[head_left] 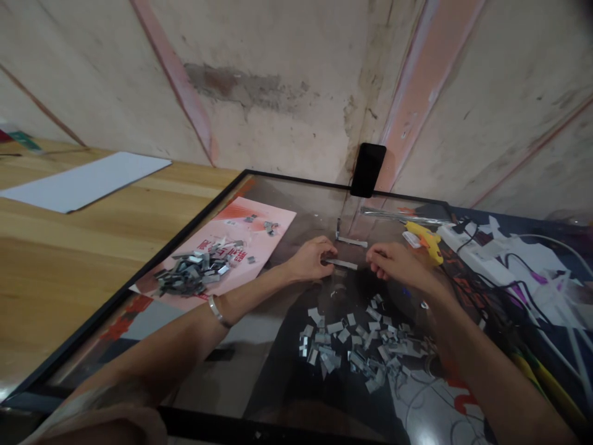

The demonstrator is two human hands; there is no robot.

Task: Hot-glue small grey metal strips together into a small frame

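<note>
My left hand (pixel 311 258), fingers pinched, grips the left end of a thin flat metallic strip (pixel 343 264) just over the dark glass top. To its right, apart from the strip's free end, my right hand (pixel 390 262) is closed with its fingertips together; what it holds, if anything, is too small to make out. A similar strip (pixel 353 241) lies just beyond, near a small upright piece at its left end. Several small shiny metal pieces (pixel 324 337) are scattered on the glass nearer me. Another heap of such pieces (pixel 192 275) rests on a pink printed sheet (pixel 259 222) at the left.
A black phone (pixel 369 170) leans on the wall at the back. Thin rods (pixel 403 215) lie along the far edge. At the right are a yellow glue gun (pixel 425 241), a white power strip (pixel 470 247) and tangled cables. White board (pixel 88 179) lies on the wooden table, left.
</note>
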